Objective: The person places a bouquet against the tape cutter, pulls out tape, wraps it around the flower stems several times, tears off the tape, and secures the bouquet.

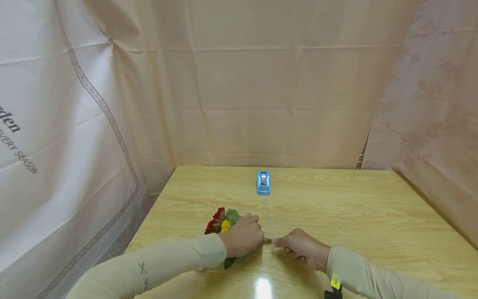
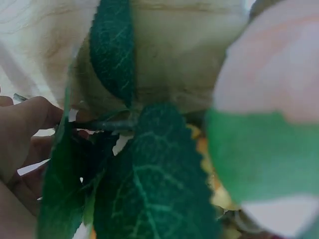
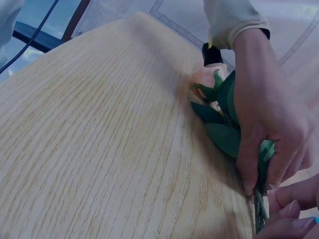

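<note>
Left hand [image 1: 242, 237] curls around the flower bunch [image 1: 221, 221] at lower centre of the wooden table [image 1: 336, 207]. Right hand [image 1: 304, 248] pinches the stem ends [image 1: 267, 240]. Keep the stems gathered and flat, grip firm. Blue tape dispenser [image 1: 263, 182] sits above, well apart.

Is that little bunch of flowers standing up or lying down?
Lying down: the bunch of flowers rests flat on the table, stems pointing sideways.
</note>
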`<state>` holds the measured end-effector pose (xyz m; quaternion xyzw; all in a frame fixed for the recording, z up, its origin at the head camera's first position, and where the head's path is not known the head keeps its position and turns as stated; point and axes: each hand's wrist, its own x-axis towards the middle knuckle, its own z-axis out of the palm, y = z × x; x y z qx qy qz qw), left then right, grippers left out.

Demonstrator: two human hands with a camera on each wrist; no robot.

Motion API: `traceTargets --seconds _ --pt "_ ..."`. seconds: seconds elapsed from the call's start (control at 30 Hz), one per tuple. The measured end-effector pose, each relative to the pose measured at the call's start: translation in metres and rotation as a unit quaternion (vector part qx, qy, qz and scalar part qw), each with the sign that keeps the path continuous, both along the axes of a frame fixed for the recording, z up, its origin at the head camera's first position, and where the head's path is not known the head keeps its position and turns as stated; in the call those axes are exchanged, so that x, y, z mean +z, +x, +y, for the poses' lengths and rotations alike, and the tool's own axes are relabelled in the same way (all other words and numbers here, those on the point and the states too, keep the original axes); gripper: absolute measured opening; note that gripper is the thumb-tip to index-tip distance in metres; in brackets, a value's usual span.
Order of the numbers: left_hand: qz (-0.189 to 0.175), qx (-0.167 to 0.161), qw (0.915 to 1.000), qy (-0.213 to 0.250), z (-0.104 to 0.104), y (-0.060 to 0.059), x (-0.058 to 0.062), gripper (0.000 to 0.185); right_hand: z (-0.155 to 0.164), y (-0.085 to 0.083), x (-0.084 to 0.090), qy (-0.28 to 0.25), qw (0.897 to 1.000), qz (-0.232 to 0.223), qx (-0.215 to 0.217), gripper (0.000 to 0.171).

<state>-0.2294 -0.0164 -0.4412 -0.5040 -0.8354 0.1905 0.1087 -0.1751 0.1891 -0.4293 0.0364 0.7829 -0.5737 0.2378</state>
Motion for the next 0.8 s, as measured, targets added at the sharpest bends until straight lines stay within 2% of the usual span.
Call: traceTargets --seconds 0.17,0.57,0.8 --pt "0.022 -0.011 0.9997 -0.010 0.0003 0.0012 -0.0012 0.006 -0.0020 0.0017 -0.0010 -0.005 1.000 0.007 -0.003 0.034" --pt "-0.024 -0.005 0.9982 0.055 0.0007 0.0000 0.0031 0.009 -0.0077 0.0045 -0.0022 0.002 1.000 0.010 -0.024 0.043" --pt "-0.025 0.020 0.9982 0.050 0.0057 -0.0035 0.0073 0.013 -0.0101 0.0038 -0.0042 -0.006 0.999 0.028 -0.024 0.032"
